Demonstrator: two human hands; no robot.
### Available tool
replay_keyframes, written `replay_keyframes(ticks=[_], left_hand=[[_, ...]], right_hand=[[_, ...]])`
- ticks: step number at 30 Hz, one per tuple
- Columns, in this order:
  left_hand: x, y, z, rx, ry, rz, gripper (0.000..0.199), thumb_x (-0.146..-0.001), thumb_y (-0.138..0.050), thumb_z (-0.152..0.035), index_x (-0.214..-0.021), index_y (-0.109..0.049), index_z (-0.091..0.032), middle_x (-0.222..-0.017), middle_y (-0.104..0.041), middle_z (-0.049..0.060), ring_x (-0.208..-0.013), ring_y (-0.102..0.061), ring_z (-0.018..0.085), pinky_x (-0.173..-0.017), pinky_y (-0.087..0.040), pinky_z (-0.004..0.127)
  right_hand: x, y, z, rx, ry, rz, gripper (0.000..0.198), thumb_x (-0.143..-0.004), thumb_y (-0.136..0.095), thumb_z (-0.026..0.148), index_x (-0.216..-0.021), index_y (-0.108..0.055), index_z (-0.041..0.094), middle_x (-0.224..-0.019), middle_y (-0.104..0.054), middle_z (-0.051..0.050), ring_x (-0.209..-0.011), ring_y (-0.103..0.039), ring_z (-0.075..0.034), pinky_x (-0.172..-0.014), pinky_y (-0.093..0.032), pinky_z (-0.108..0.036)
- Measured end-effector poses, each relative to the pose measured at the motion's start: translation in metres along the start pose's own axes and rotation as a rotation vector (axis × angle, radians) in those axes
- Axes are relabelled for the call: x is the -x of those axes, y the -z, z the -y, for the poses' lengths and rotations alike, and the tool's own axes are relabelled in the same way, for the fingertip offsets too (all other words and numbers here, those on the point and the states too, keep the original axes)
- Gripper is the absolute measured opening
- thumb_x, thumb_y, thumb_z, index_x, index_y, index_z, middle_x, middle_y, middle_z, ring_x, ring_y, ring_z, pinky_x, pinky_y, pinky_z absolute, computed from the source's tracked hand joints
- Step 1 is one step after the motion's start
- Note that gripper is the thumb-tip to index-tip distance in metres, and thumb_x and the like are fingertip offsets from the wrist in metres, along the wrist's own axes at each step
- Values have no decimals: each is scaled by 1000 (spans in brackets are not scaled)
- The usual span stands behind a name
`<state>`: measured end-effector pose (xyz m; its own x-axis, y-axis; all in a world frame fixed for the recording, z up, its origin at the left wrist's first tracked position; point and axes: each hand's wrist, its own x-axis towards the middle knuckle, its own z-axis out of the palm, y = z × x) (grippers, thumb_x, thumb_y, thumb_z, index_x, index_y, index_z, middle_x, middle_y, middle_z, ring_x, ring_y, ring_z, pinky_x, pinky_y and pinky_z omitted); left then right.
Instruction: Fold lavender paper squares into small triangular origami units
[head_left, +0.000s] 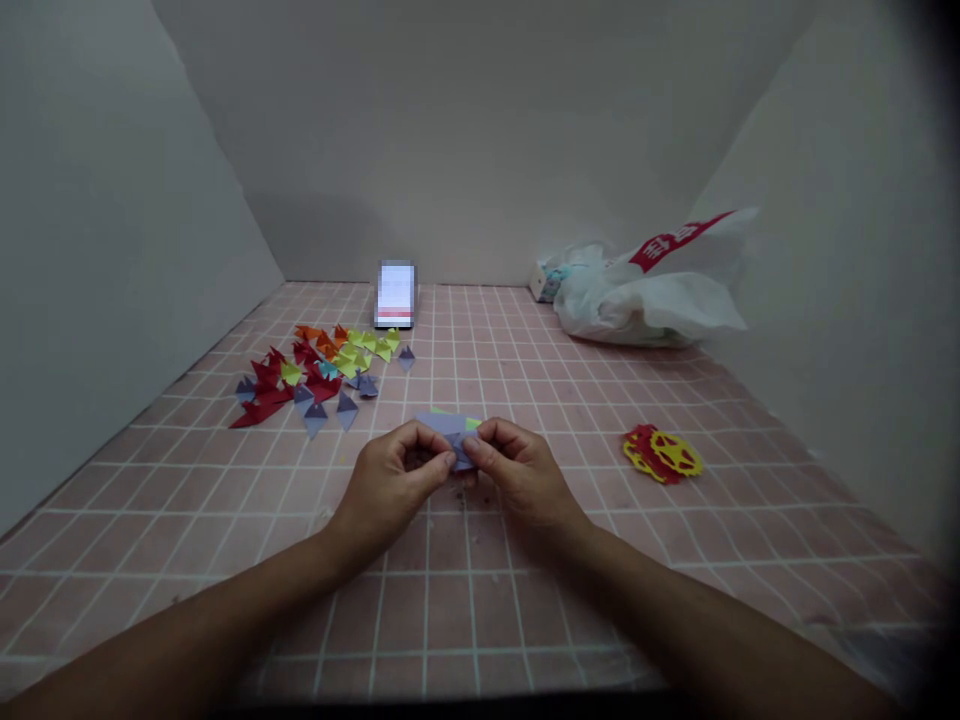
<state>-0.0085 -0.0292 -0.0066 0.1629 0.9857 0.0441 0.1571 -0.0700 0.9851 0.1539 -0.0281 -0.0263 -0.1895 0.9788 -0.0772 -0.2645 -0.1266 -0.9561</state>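
Note:
Between my two hands is a small piece of folded purple paper [460,452], pinched near the middle of the table. My left hand [401,470] grips its left side with thumb and forefinger. On the other side, the thumb and fingers of my right hand [521,470] close on its right edge. Just beyond the fingertips lie flat sheets of purple paper [439,420], with a yellow-green sheet [472,424] partly showing beneath. My fingers hide much of the folded piece.
Folded paper birds [322,375] in red, orange, yellow, blue and purple spread across the left. A phone [395,295] stands upright behind them. Yellow and red gear-shaped cutouts [675,455] lie at right. A white plastic bag [645,300] and a small box [544,282] sit at the back right.

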Motion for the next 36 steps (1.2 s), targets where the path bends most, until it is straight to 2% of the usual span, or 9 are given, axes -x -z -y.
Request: replay_keyframes(ticks=[20, 27, 32, 36], left_hand=[[-1, 4, -3, -5, 94, 39, 15, -73, -66, -29, -69, -58, -17, -69, -60, -1, -65, -53, 13, -62, -41, 26], [-3, 4, -5, -14, 103, 16, 15, -70, -66, -30, -66, -57, -18, -66, -58, -2, -63, -52, 13, -61, -40, 26], [-5, 5, -4, -6, 97, -25, 14, -69, -66, -29, -66, -58, -18, -68, -60, -1, -65, -55, 14, -64, -42, 28], [-4, 5, -4, -22, 84, -58, 14, -70, -66, -29, -66, -59, -18, -67, -59, -2, -64, -54, 13, -63, -42, 27]], right_hand=[[0, 2, 1, 128, 44, 8, 27, -81, -72, 39, -70, -55, 20, -61, -53, 5, -52, -49, -9, -52, -39, -24], [-1, 2, 0, 86, -6, 27, 26, -81, -72, 39, -73, -58, 19, -63, -57, 4, -54, -51, -10, -53, -38, -24], [-1, 4, 1, 120, 3, 67, 28, -87, -65, 43, -76, -61, 18, -63, -59, 2, -56, -51, -11, -57, -39, -25], [-1, 4, 0, 118, -10, 74, 28, -82, -71, 43, -74, -59, 19, -62, -60, 2, -55, -51, -11, -57, -38, -25]])
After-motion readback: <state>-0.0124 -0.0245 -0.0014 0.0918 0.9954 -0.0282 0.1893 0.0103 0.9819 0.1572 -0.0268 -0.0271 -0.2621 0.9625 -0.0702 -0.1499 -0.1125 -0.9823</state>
